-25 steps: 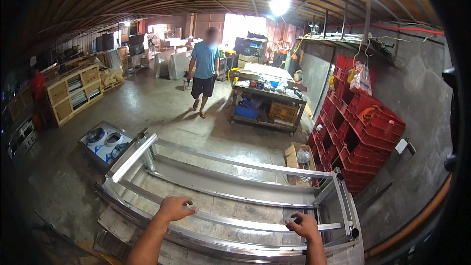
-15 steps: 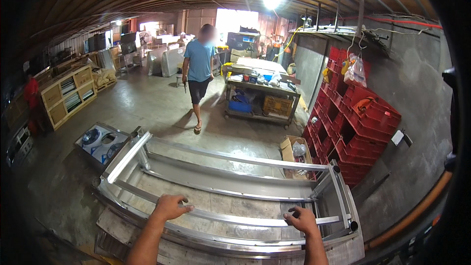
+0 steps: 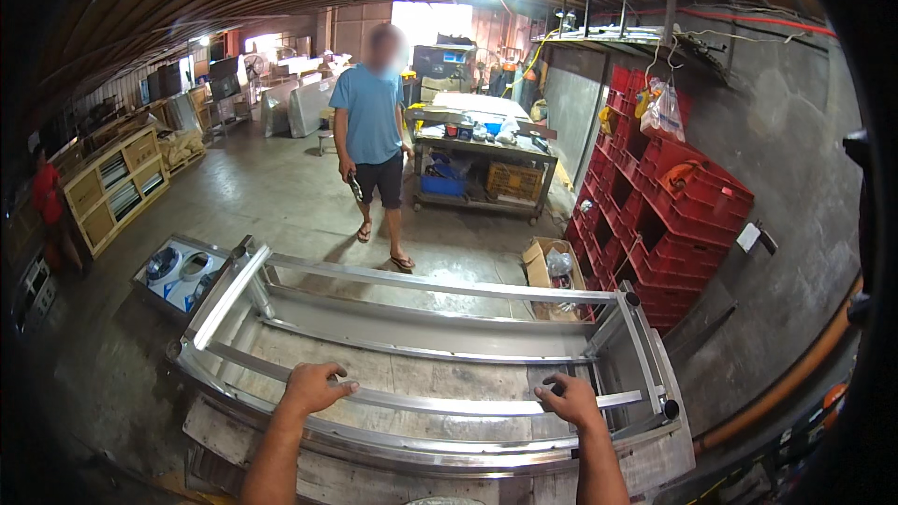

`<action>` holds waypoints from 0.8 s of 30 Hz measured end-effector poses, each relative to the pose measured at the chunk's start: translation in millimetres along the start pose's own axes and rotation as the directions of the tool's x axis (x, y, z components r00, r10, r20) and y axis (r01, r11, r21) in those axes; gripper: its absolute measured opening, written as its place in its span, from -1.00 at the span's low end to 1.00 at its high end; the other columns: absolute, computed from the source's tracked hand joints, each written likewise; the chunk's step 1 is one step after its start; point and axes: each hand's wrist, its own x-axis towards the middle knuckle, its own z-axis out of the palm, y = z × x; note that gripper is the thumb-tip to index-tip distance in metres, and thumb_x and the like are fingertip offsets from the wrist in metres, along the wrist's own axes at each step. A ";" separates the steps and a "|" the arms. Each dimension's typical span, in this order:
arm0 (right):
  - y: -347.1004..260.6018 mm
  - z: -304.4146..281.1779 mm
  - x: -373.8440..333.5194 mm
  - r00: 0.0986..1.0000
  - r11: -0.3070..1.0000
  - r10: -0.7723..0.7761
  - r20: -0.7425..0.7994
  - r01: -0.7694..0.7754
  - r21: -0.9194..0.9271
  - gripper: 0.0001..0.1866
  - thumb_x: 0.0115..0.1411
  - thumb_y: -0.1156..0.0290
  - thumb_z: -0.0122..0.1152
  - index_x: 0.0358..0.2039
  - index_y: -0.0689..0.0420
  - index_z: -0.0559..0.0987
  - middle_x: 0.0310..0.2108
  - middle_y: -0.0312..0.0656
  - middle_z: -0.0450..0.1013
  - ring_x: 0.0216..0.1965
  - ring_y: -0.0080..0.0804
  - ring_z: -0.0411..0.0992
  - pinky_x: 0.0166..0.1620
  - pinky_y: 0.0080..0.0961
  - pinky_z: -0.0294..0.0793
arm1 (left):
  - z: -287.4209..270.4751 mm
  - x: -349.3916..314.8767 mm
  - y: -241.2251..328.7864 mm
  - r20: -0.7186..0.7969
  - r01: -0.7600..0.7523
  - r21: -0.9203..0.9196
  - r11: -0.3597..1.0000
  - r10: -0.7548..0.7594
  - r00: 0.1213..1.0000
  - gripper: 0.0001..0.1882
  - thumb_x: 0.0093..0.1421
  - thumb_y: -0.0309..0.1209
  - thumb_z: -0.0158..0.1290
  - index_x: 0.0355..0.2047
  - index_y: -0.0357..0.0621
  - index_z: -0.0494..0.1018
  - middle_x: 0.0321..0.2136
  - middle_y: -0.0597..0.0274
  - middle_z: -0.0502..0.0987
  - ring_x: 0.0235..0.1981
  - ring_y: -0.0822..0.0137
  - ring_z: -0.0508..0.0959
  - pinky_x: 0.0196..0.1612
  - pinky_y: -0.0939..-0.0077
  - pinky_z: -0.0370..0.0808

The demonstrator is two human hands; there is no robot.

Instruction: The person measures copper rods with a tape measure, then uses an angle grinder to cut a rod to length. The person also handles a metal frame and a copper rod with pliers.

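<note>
L hand (image 3: 316,389) & R hand (image 3: 568,399) at nr rail (image 3: 440,403) of rect. metal frame (image 3: 440,286), fingers part-curled; can't tell if either's gripping. Frame's on workbench (image 3: 220,428), co-worker (image 3: 372,126) in blue tee beyond.

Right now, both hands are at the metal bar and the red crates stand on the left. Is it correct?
Wrong side: the head view shows the red crates on the right. The left hand and right hand are at the metal bar.
</note>
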 end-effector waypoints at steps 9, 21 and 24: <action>-5.7 -2.9 0.0 1.000 1.000 0.010 0.014 -0.010 0.026 -0.50 0.10 -0.03 0.26 -0.19 0.18 0.62 -0.53 -0.15 0.59 -0.42 -0.28 0.59 -0.27 -0.41 0.52 | -0.7 0.4 0.7 -0.013 -0.008 -0.018 1.000 0.008 1.000 -0.40 -0.03 0.14 0.23 -0.21 -0.14 0.60 -0.40 -0.01 0.63 -0.28 0.05 0.64 -0.12 0.24 0.52; 4.8 2.2 3.8 1.000 1.000 0.018 -0.005 -0.018 0.016 -0.50 0.08 -0.07 0.25 -0.21 0.12 0.63 -0.44 -0.05 0.59 -0.35 -0.12 0.57 -0.23 -0.31 0.51 | -0.3 -0.4 2.8 -0.033 0.011 -0.031 0.999 -0.012 0.999 -0.45 -0.04 0.05 0.28 -0.23 -0.16 0.60 -0.41 -0.03 0.63 -0.31 0.03 0.64 -0.17 0.24 0.53; 3.5 1.7 3.7 1.000 1.000 0.021 -0.014 -0.021 0.005 -0.51 0.08 -0.08 0.24 -0.21 0.10 0.64 -0.44 -0.03 0.58 -0.34 -0.09 0.57 -0.23 -0.29 0.51 | -1.8 -0.3 4.6 -0.022 0.005 -0.018 1.000 -0.006 1.000 -0.46 -0.04 0.04 0.28 -0.24 -0.16 0.60 -0.41 -0.05 0.62 -0.32 0.03 0.64 -0.18 0.25 0.53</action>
